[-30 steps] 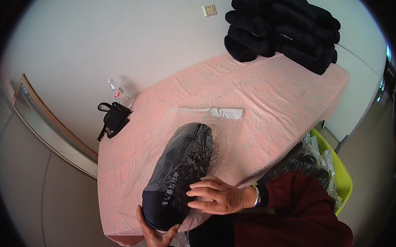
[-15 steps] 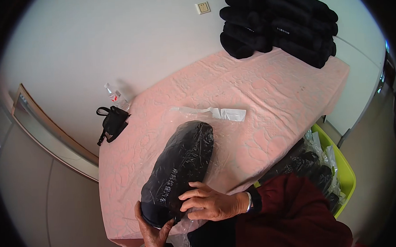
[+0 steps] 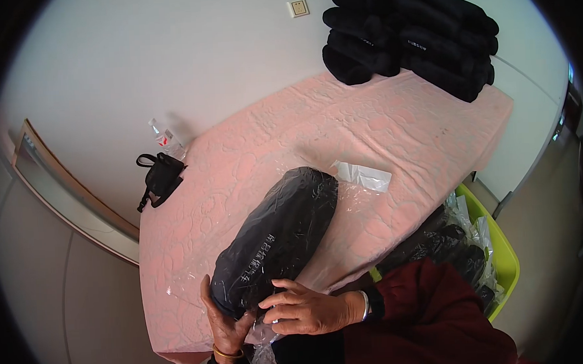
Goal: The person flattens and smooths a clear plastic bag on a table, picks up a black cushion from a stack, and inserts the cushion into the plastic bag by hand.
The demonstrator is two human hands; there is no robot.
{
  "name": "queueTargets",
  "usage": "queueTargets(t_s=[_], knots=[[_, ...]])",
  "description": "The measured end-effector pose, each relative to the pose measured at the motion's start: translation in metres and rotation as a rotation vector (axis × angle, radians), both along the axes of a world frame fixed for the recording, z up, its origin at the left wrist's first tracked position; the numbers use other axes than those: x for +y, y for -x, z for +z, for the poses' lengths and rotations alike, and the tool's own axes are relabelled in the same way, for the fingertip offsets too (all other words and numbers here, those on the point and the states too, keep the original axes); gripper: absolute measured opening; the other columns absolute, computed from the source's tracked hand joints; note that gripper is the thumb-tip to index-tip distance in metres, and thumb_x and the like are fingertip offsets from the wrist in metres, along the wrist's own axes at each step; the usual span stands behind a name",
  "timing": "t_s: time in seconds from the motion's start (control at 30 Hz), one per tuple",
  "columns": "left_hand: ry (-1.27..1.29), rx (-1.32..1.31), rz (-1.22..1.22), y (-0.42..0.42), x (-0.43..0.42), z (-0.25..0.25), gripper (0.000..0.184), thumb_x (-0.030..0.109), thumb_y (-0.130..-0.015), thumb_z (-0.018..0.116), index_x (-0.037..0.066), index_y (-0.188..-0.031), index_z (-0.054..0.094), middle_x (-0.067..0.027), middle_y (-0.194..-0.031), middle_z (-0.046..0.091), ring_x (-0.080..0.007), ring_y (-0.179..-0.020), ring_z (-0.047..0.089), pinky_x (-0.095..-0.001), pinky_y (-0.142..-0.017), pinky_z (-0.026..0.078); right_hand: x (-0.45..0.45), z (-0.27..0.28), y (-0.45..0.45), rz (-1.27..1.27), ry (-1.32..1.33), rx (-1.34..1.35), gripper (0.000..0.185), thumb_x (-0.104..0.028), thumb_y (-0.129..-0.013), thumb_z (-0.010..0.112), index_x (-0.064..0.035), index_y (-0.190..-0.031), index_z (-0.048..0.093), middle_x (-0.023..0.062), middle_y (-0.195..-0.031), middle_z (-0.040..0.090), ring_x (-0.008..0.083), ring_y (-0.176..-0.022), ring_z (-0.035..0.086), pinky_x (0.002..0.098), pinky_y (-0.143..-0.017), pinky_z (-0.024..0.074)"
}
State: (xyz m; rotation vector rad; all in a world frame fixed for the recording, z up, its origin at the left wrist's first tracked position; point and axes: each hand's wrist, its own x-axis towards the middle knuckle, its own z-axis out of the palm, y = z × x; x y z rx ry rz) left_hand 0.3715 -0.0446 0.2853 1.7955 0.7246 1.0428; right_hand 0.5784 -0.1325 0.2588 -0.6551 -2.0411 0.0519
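A long black cushion [image 3: 274, 231] with white lettering lies slantwise inside a clear plastic bag [image 3: 184, 268]. My left hand [image 3: 229, 328] cups its near end, thumb on one side and fingers on the other. Beside that end, my right hand [image 3: 313, 310] has its fingers stretched out and slightly apart, touching the cushion's right edge and the film there. Its thumb is hidden. Crumpled film hangs below, between my two hands. At the far end, a white paper label [image 3: 363, 176] lies on the film.
A pink patterned cloth [image 3: 420, 144] covers the table. Black cushions [image 3: 422, 39] are stacked at the far right. A green bin [image 3: 508, 257] with bagged black items stands right of the table. At the left are a black strapped pouch [image 3: 164, 178] and a clear bottle [image 3: 167, 140].
The bagged cushion has shifted up and to the right, tilting further over. The white label has moved right. My hands stay near its lower end.
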Motion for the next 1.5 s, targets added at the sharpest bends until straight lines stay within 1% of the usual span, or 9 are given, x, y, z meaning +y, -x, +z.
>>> queueTargets(t_s=[0.2,0.43,0.73,0.87,0.93,0.97,1.03,1.17,1.5], knots=[[-0.144,0.043,0.103,0.018,-0.002,0.016,0.105,0.007,-0.068,0.08,0.0,-0.154,0.02,-0.0215,-0.141,0.046,-0.0276,-0.124,0.054,-0.0378,-0.105,0.045,0.001,0.016,0.028,0.06,-0.027,0.088,0.015,-0.015,-0.09,0.069,-0.0064,-0.101,0.067,0.0068,-0.12,0.06,0.0296,-0.13,0.051,0.0614,-0.114,0.0311],[0.043,0.022,0.063,0.065,0.01,-0.007,0.106,0.017,-0.069,0.082,0.0,-0.154,0.022,-0.0201,-0.142,0.045,-0.0274,-0.127,0.051,-0.0382,-0.109,0.042,0.001,0.003,0.075,0.088,-0.026,0.054,0.018,-0.014,-0.09,0.063,-0.0011,-0.103,0.064,0.0121,-0.121,0.058,0.0315,-0.132,0.047,0.0591,-0.117,0.0305],[0.186,-0.07,-0.053,0.055,0.004,-0.001,0.109,0.005,-0.071,0.081,0.002,-0.157,0.014,-0.0201,-0.145,0.045,-0.0283,-0.131,0.05,-0.0395,-0.112,0.041,-0.028,0.033,0.021,0.141,0.115,0.023,0.033,-0.013,-0.085,0.071,-0.0022,-0.116,0.064,0.0152,-0.134,0.055,0.0355,-0.137,0.044,0.0582,-0.115,0.0351],[0.17,-0.08,-0.119,0.058,0.007,-0.004,0.112,-0.001,-0.07,0.079,0.003,-0.158,0.009,-0.0212,-0.147,0.044,-0.0293,-0.131,0.05,-0.0399,-0.112,0.04,-0.031,0.059,-0.047,-0.201,0.0,-0.159,0.054,-0.014,-0.078,0.08,-0.0045,-0.127,0.061,0.0153,-0.139,0.054,0.0372,-0.134,0.048,0.0539,-0.112,0.0393],[0.154,-0.065,-0.121,0.059,0.008,-0.006,0.114,0.003,-0.072,0.082,0.003,-0.158,0.008,-0.0221,-0.148,0.043,-0.0298,-0.133,0.049,-0.04,-0.113,0.039,-0.022,0.074,-0.085,-0.395,0.037,-0.258,0.062,-0.031,-0.076,0.085,-0.005,-0.127,0.062,0.0174,-0.141,0.052,0.0381,-0.139,0.043,0.0531,-0.112,0.0383],[0.141,-0.055,-0.124,0.058,0.009,-0.005,0.115,0.005,-0.073,0.083,0.003,-0.159,0.007,-0.0226,-0.148,0.042,-0.0301,-0.133,0.048,-0.04,-0.114,0.038,-0.017,0.079,-0.098,-0.399,0.037,-0.262,0.062,-0.031,-0.076,0.085,-0.005,-0.127,0.062,0.0174,-0.141,0.052,0.0381,-0.139,0.043,0.0531,-0.112,0.0383],[0.102,-0.064,-0.119,0.054,0.009,-0.002,0.113,0.007,-0.076,0.083,0.003,-0.159,0.007,-0.0226,-0.149,0.042,-0.0301,-0.134,0.047,-0.0399,-0.114,0.037,-0.005,0.083,-0.117,-0.531,0.159,-0.302,0.081,-0.044,-0.077,0.083,-0.0069,-0.141,0.051,0.0193,-0.151,0.041,0.0411,-0.144,0.032,0.0552,-0.116,0.0299],[0.006,-0.041,-0.081,0.05,0.007,-0.003,0.104,0.011,-0.083,0.08,0.003,-0.159,0.009,-0.0224,-0.149,0.042,-0.03,-0.136,0.045,-0.0393,-0.115,0.035,0.02,0.07,-0.129,-0.507,0.387,-0.405,0.097,-0.058,-0.079,0.077,-0.0107,-0.154,0.035,0.0209,-0.159,0.027,0.0437,-0.147,0.023,0.0587,-0.118,0.022],[-0.047,0.044,-0.093,0.054,0.019,0.006,0.084,0.011,-0.094,0.069,0.001,-0.159,0.016,-0.0201,-0.151,0.041,-0.0279,-0.139,0.042,-0.0375,-0.116,0.031,0.004,0.073,-0.094,-0.621,0.42,-0.606,0.106,-0.068,-0.078,0.072,-0.014,-0.158,0.028,0.0215,-0.161,0.022,0.0453,-0.146,0.023,0.0622,-0.116,0.0213]])
